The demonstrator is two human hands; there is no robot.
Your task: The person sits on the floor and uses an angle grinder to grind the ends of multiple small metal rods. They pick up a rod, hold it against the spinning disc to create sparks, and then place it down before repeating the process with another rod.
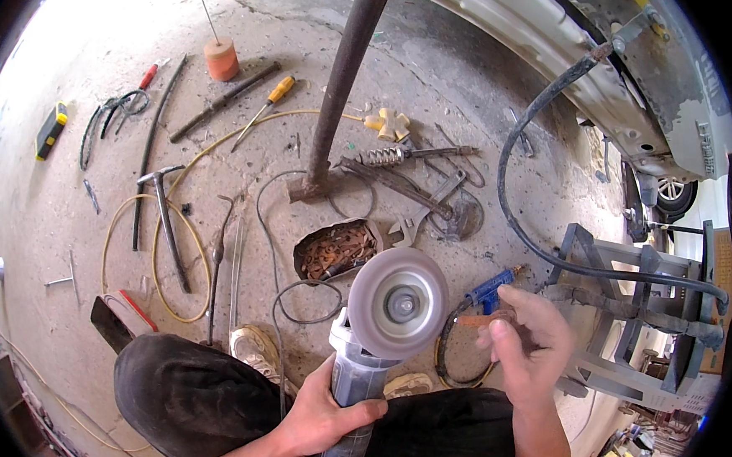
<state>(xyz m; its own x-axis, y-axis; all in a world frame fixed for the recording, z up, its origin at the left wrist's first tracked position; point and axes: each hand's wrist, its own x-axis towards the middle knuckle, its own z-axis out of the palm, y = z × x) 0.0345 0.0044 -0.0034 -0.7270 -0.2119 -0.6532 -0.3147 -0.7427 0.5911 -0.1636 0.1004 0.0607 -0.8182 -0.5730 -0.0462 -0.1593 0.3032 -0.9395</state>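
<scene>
My left hand (pixel 323 411) is wrapped round the body of an angle grinder (pixel 360 380), which stands tilted up between my knees. Its round grey disc (pixel 397 302) faces upward, and its grooves look sharp rather than blurred. To the right, my right hand (pixel 528 344) pinches a small rusty orange-brown strip of metal (pixel 474 321) between thumb and fingers. The strip points left toward the disc, with a gap between them. Just beyond that hand lies a blue air gun (pixel 489 290) with a dark hose. Part of the strip is hidden by my fingers.
A cut-open container (pixel 298 253) of rusty scraps sits beyond the grinder, beside an adjustable wrench (pixel 404 232). A rusty metal post (pixel 333 105) rises ahead. Left lie a hammer (pixel 165 224) and a yellow-handled screwdriver (pixel 280 89). A black hose (pixel 510 178) arches over a metal frame (pixel 633 354) at right.
</scene>
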